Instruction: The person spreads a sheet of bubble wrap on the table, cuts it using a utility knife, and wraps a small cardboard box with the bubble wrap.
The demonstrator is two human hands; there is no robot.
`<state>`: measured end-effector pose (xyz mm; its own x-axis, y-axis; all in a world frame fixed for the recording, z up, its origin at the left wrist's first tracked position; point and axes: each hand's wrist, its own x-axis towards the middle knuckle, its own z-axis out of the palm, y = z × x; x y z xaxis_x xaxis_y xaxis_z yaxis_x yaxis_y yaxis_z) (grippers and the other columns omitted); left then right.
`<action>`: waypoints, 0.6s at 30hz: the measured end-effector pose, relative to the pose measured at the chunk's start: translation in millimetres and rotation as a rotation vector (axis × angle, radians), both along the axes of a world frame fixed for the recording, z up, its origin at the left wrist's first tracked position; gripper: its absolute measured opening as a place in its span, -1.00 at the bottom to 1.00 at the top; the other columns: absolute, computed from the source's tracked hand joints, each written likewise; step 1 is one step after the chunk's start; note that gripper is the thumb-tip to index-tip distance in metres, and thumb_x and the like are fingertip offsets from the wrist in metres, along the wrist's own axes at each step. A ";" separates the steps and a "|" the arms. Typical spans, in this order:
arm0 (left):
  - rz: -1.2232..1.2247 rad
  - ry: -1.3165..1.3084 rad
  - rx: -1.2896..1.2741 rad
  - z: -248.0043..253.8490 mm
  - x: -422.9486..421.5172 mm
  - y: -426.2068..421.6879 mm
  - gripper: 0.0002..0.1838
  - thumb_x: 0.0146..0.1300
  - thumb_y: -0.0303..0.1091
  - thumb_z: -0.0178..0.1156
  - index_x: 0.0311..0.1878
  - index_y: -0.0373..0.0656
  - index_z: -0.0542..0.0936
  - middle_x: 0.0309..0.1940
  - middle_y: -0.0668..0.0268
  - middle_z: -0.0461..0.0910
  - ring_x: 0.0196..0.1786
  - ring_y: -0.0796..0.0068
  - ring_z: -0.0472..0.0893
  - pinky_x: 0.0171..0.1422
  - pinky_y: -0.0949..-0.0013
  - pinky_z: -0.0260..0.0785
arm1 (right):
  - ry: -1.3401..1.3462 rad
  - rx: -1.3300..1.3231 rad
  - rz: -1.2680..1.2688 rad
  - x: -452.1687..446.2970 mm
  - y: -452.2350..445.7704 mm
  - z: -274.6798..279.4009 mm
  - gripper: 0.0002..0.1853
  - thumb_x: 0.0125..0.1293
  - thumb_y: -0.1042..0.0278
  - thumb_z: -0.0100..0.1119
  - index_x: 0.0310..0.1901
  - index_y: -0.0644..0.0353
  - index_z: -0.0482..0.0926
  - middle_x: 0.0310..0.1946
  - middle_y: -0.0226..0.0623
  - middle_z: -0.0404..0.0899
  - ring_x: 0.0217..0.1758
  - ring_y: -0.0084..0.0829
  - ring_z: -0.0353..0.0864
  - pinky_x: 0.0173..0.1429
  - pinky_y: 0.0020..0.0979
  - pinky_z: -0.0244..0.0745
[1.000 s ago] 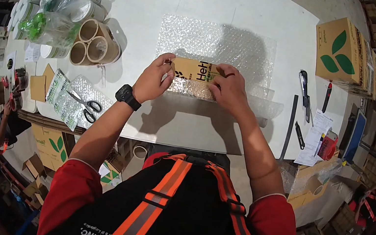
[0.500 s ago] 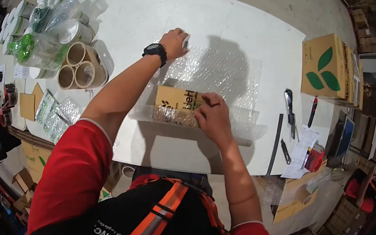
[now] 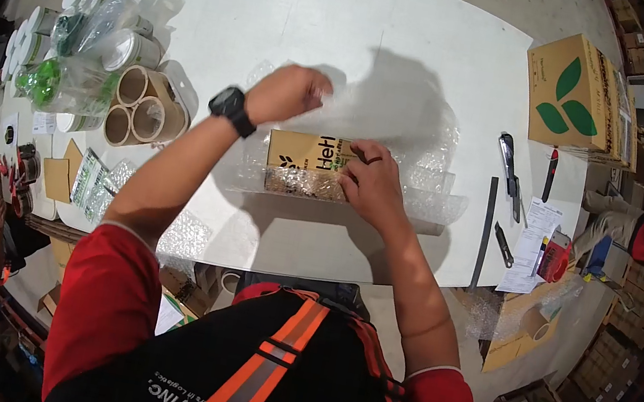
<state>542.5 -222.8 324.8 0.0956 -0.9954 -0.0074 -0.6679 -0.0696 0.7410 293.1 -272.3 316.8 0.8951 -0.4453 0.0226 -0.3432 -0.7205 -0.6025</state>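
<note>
At the middle of a white counter (image 3: 327,19), we find a small brown box (image 3: 292,151) lying on bubble wrap (image 3: 437,142), which overlaps its near side; its contents are hidden. The fingers of the right hand (image 3: 375,180) grasp the box's right end. Just beyond the box, the left hand (image 3: 284,97) has its fingers clenched on the wrap. On the left, we see lidded white tubs (image 3: 127,52), a clear plastic bag (image 3: 84,86) and hollow cardboard tubes (image 3: 170,112). A large carton (image 3: 561,88) stands far right.

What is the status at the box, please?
Left grip at bubble wrap; right grip on box; box partly covered; small knife off right, not in the way.
</note>
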 end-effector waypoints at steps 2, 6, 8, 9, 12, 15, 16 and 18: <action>-0.036 -0.072 -0.126 10.4 -19.8 30.3 -0.97 0.03 -0.47 0.21 -0.43 -0.18 0.59 -0.47 0.19 0.55 -0.35 0.12 0.56 -0.27 0.19 0.41 | 0.000 -0.008 0.003 0.4 0.1 -1.4 -0.85 0.04 0.32 0.26 -0.38 0.19 0.59 0.04 -0.29 0.44 0.23 -0.19 0.30 0.25 -0.12 0.21; -0.047 -0.298 -0.161 17.7 -60.9 73.7 -0.97 0.02 -0.46 0.16 -0.46 -0.18 0.57 -0.42 0.25 0.54 -0.28 0.19 0.55 -0.21 0.21 0.40 | 0.017 -0.086 -0.011 -1.2 4.6 -6.8 -0.84 0.05 0.28 0.25 -0.40 0.17 0.57 -0.04 -0.20 0.46 0.14 -0.13 0.34 0.23 -0.09 0.21; 0.027 -0.313 -0.209 5.2 -75.3 82.5 -0.96 0.02 -0.47 0.20 -0.42 -0.20 0.58 -0.36 0.24 0.55 -0.26 0.17 0.55 -0.19 0.22 0.42 | 0.085 -0.094 -0.015 -1.6 5.4 -8.4 -0.82 0.07 0.23 0.23 -0.40 0.16 0.58 -0.06 -0.19 0.48 0.13 -0.12 0.35 0.26 -0.06 0.18; 0.092 -0.321 -0.253 -2.5 -81.2 86.4 -0.92 0.01 -0.47 0.23 -0.38 -0.22 0.59 -0.30 0.24 0.57 -0.24 0.16 0.56 -0.17 0.23 0.44 | 0.051 -0.116 -0.012 -2.4 6.0 -10.4 -0.83 0.06 0.23 0.24 -0.40 0.13 0.58 -0.16 -0.17 0.47 0.04 -0.12 0.37 0.21 -0.07 0.20; 0.180 -0.339 -0.308 -13.5 -94.4 94.8 -0.89 0.04 -0.46 0.23 -0.33 -0.22 0.59 -0.24 0.23 0.58 -0.20 0.17 0.57 -0.12 0.24 0.45 | -0.023 -0.186 -0.039 -6.2 11.6 -14.1 -0.84 0.06 0.22 0.25 -0.39 0.10 0.58 -0.28 -0.17 0.47 -0.06 -0.10 0.39 0.17 -0.06 0.21; 0.192 -0.334 -0.248 -2.4 -103.7 104.3 -0.78 0.04 -0.39 0.27 -0.21 -0.20 0.60 -0.11 0.20 0.56 -0.08 0.18 0.55 0.00 0.25 0.43 | -0.092 -0.276 -0.081 -8.9 18.3 -19.3 -0.83 0.08 0.20 0.25 -0.37 0.08 0.58 -0.29 -0.19 0.48 -0.08 -0.11 0.40 0.18 -0.05 0.19; 0.180 -0.325 -0.207 2.9 -106.8 106.4 -0.74 0.03 -0.36 0.30 -0.17 -0.20 0.60 -0.07 0.20 0.55 -0.04 0.18 0.54 0.05 0.25 0.42 | -0.113 -0.318 -0.096 -10.7 19.3 -21.5 -0.82 0.08 0.20 0.25 -0.35 0.09 0.57 -0.29 -0.20 0.48 -0.09 -0.11 0.41 0.18 -0.04 0.19; 0.190 -0.330 -0.189 3.5 -109.6 110.3 -0.69 0.00 -0.35 0.32 -0.14 -0.19 0.60 -0.04 0.20 0.54 -0.02 0.18 0.53 0.08 0.25 0.41 | -0.094 -0.341 -0.066 -12.5 19.0 -17.9 -0.82 0.07 0.21 0.24 -0.36 0.10 0.55 -0.28 -0.23 0.50 -0.09 -0.13 0.42 0.18 -0.01 0.20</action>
<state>432.9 -112.5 328.3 0.2444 -0.9408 0.2349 -0.8597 -0.0982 0.5013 280.6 -253.3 298.9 0.8517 -0.4547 0.2606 -0.3503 -0.8638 -0.3622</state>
